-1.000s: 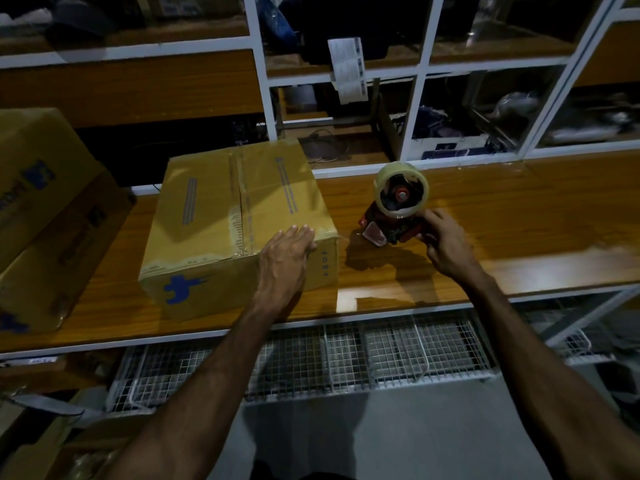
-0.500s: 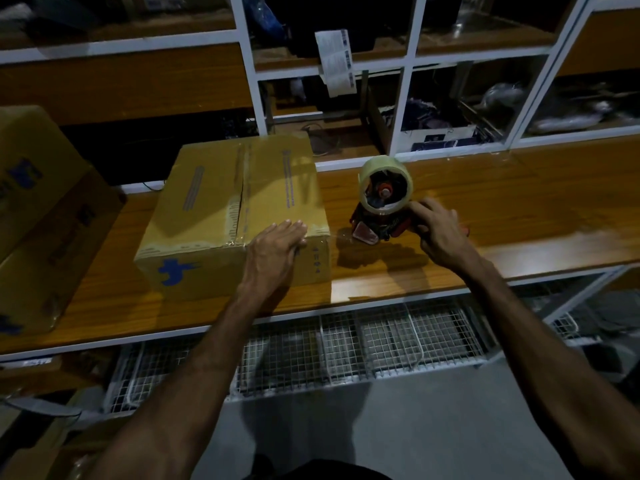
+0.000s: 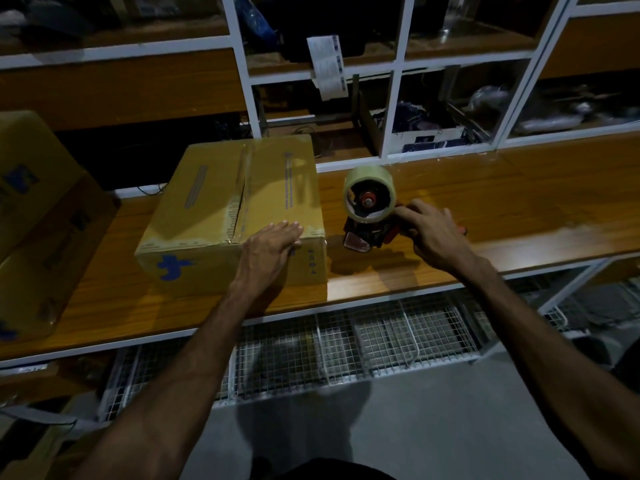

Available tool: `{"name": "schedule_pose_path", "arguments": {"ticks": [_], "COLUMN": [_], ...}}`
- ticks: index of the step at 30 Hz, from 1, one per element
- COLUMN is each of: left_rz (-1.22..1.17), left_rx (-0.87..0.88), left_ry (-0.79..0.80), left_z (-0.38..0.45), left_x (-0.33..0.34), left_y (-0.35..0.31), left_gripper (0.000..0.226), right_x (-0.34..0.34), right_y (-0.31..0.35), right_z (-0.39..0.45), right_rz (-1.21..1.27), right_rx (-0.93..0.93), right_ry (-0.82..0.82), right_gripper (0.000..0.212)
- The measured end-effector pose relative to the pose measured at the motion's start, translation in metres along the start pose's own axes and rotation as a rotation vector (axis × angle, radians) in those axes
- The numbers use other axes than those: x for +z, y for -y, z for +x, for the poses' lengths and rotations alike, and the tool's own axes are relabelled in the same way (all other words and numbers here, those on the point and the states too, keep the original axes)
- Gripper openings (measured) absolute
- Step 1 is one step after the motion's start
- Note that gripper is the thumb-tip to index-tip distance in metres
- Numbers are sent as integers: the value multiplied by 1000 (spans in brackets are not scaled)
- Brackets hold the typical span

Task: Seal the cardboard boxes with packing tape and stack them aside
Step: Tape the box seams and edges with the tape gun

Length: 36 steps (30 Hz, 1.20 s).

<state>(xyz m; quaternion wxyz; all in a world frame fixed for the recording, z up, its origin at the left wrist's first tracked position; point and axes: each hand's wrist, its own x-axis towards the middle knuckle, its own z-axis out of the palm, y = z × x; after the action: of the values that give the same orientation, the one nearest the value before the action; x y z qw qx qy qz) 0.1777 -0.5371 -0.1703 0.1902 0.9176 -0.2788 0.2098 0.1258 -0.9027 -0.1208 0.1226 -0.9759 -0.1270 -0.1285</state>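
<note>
A closed cardboard box (image 3: 221,202) with tape along its top seam and a blue logo on its front sits on the wooden bench (image 3: 485,202). My left hand (image 3: 270,251) lies flat with straight fingers on the box's near right top edge. Right of the box stands a red tape dispenser (image 3: 370,209) carrying a roll of clear tape. My right hand (image 3: 433,233) curls around the dispenser's handle, which it mostly hides.
Two more cardboard boxes (image 3: 38,220) are stacked at the bench's left end. White-framed shelves (image 3: 394,67) with clutter rise behind the bench. A wire mesh rack (image 3: 346,341) hangs under the bench. Bare bench surface extends to the right.
The view has shifted slightly. My right hand has settled its fingers closer around the dispenser's handle. My left hand stays on the box.
</note>
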Motion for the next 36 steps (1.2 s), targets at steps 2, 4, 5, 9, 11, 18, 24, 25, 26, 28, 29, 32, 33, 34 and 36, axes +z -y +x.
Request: {"name": "schedule_pose_path", "arguments": {"ticks": [2,4,5,9,11,18,24,25,26,28,29,32,33,34,36], "left_rz": [-25,-34,-31,-35,-37,-48,-40,-37,-32,-23,-15,41,62,81,109], "left_rx": [-6,-10,-11,-31,-36,-56,-68,-71,-76,-95,-107,-133,-137,-141,-154], "left_ry": [3,6,7,-6,-3,17,7,14,20,35,41,43,41,40,47], "left_z": [-1,-1,-1,-1,-1,-2,-5,-5,-5,-3,-3,-3,-3,-4,-4], "left_x": [1,1,1,0,-1,-3,0,1,1,0,0,1,1,1,0], "left_y": [0,0,-1,-5,-7,-7,-5,-6,-8,-10,-13,-24,-28,-32,-36], "left_gripper": [40,39,39,38,37,38,41,42,41,39,38,38,38,38,39], "right_x": [4,10,13,16,20,13,32,39,44,53,57,66,74,80,94], "right_y": [15,27,30,41,47,23,-29,-30,-29,-22,-19,-1,1,5,8], "right_z": [-2,-7,-9,-7,-1,17,-25,-24,-21,-10,-3,25,35,44,61], "right_rz": [-93,-142,-150,-159,-164,-344,-18,78,192,453,564,749,809,872,986], "right_rx": [13,69,99,156,130,83,396,433,458,515,558,736,797,846,934], "right_ry": [33,77,85,67,71,147,112,83,56,20,19,76,81,90,88], "right_gripper": [61,70,73,72,67,54,68,64,59,53,54,52,52,52,54]}}
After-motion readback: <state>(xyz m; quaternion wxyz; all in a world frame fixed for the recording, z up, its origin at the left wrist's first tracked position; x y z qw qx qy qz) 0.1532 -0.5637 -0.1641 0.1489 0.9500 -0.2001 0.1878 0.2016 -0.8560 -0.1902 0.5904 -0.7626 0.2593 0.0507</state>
